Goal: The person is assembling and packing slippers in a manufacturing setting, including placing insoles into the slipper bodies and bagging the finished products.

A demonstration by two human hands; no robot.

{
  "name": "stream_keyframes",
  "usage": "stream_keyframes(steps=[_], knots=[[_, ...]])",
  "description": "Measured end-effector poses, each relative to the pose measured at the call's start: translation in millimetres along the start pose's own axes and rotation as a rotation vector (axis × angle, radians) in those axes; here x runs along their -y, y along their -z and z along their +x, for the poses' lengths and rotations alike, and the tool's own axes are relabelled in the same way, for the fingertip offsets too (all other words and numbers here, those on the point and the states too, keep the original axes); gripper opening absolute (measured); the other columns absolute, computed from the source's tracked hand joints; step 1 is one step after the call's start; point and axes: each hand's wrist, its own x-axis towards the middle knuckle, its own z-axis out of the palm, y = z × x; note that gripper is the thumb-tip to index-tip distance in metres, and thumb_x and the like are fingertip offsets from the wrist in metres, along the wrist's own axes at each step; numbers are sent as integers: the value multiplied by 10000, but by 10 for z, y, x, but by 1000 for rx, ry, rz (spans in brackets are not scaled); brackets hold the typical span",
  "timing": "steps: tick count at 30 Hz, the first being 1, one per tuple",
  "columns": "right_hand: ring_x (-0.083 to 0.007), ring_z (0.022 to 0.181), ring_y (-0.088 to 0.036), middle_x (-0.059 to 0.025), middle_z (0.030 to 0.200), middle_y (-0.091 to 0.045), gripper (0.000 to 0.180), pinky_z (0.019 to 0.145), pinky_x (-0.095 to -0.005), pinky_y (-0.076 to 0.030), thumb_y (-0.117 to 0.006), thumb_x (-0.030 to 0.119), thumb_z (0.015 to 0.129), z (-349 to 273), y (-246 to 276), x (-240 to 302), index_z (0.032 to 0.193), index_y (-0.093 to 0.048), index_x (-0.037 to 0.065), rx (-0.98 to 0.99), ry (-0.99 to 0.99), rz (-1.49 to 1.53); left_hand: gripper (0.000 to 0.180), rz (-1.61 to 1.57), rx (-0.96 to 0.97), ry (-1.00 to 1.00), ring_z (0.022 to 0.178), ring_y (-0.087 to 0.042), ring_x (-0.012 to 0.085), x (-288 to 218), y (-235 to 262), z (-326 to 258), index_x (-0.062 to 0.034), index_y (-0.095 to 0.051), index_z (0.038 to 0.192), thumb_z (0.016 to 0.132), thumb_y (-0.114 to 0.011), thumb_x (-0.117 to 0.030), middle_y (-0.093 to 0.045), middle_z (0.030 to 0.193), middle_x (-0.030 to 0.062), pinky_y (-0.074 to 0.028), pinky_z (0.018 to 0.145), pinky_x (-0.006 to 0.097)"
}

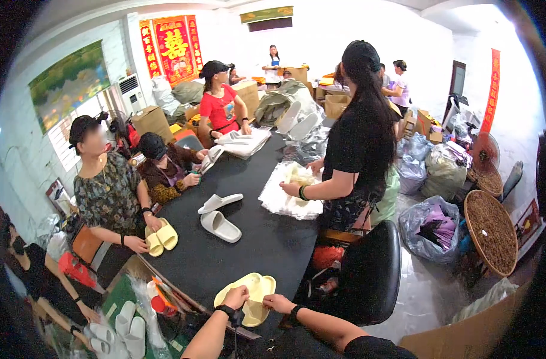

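Note:
A pair of pale yellow slippers lies side by side at the near end of the black table, toes pointing away from me. My left hand is closed, its fingers pinching at the left slipper. From the right, my right hand pinches the outer edge of the right slipper with thumb and fingers. Both wrists wear dark bands. Farther up the table, two light grey slippers lie apart from my hands, one on its side and one sole down.
The black table stretches away from me. At its left a person holds yellow slippers; at its right another handles white wrapping sheets. A black chair stands near right, and white slippers lie on a green surface near left.

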Motion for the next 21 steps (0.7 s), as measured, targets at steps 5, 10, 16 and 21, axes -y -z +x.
stream_keyframes(steps=[5,10,16,21], knots=[[-223,774,-642,-112,830,-651,227,725,-331,-498,-471,204,924,120,3,121,920,-591,12,72,-35,43,183,-83,-176,47,825,-623,292,-102,31,-126,-67,-596,894,761,-666,-172,-648,807,110,-482,700,377],[-220,745,-623,-97,807,-637,204,707,-341,-488,-485,218,915,164,44,77,901,-581,39,142,-77,-12,434,338,-372,58,1222,-342,371,-74,126,-396,-172,-603,1098,694,-743,-248,-540,1155,122,-429,845,525],[-282,707,-584,-154,774,-592,195,671,-367,-464,-496,221,904,193,52,147,887,-560,38,123,42,-65,444,458,-193,182,1221,-327,392,187,20,-543,-200,-603,1111,691,-746,-221,-391,1307,152,-430,891,541],[-363,829,-598,-188,830,-614,230,716,-408,-462,-491,249,906,230,138,400,922,-567,32,208,54,-102,177,499,-292,91,1076,-421,414,371,-14,-384,-21,-631,913,798,-498,-40,-542,1023,186,-474,833,407]])
